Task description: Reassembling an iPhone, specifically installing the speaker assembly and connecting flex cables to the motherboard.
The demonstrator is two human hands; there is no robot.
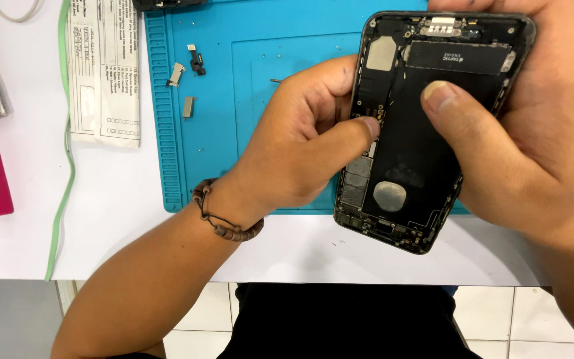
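Black gutted phone shell point(426, 133), bare-handed

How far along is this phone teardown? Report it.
Done: the phone housing is open, no screen on it, and small metal parts lie on the blue mat. In hand: right hand holds the housing; left hand presses at its left edge. Left: boards and connectors remain inside.

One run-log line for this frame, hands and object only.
left hand: thumb pressed inside opened phone shell | right hand: gripping shell, thumb on it | blue mat: small loose parts
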